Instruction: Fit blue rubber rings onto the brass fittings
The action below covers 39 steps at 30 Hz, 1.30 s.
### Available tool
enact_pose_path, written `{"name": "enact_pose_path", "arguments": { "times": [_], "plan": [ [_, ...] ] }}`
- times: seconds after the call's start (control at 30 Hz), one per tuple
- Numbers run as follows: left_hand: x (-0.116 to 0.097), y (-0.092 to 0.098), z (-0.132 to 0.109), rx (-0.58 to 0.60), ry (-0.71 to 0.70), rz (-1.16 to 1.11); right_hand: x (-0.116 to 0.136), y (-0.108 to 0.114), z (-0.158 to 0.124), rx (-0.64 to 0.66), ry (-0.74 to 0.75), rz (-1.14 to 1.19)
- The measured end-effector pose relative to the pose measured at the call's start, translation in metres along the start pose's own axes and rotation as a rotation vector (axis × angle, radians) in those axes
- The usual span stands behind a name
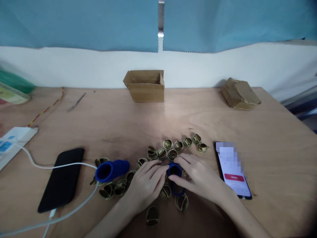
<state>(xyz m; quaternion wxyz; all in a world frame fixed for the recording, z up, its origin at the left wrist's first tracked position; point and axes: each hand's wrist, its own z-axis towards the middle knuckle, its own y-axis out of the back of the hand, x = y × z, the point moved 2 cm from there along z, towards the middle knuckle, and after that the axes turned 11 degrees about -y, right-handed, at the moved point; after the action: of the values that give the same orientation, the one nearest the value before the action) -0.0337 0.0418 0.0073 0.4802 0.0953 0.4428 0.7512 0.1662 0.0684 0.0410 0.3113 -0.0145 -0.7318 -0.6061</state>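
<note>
A small blue ring-shaped roll [174, 169], dark in its hollow middle, is between my two hands. My right hand [198, 175] grips its right side with thumb and forefinger. The closed fingertips of my left hand [148, 183] press against its left rim. A thin blue loop [178, 193] hangs just below the roll. Around my hands lie several round brass-coloured clip bases with hinged flaps, one of them [152, 215] near the front. Left of my left hand, a larger blue roll [112, 170] lies on its side among more clip bases. My palms hide part of the pile.
A black phone [61, 178] lies at the left, with a white cable [74, 211] curving past it. To the right is a lit phone [232, 170]. An open cardboard box [148, 94] and a crumpled one [241, 94] stand at the back. Tweezers [76, 101] and a power strip [15, 142] are leftward.
</note>
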Motion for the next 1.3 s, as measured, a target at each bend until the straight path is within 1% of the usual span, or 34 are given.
{"name": "enact_pose_path", "arguments": {
  "times": [0.53, 0.87, 1.17, 1.3],
  "plan": [
    [-0.0008, 0.0005, 0.0004, -0.01, -0.004, 0.002, -0.0009, -0.0023, 0.0006, 0.032, -0.025, -0.011],
    [-0.0002, -0.0002, -0.0002, -0.008, -0.005, 0.006, 0.0012, -0.0005, 0.0005, 0.016, -0.014, -0.012],
    [-0.0017, 0.0004, 0.001, 0.004, 0.001, 0.001, -0.0009, -0.0038, -0.0003, -0.01, 0.004, -0.026],
    [-0.0013, 0.0012, 0.0017, -0.002, 0.0, -0.001, -0.0009, -0.0038, 0.0003, -0.001, -0.004, -0.024]
  ]
}}
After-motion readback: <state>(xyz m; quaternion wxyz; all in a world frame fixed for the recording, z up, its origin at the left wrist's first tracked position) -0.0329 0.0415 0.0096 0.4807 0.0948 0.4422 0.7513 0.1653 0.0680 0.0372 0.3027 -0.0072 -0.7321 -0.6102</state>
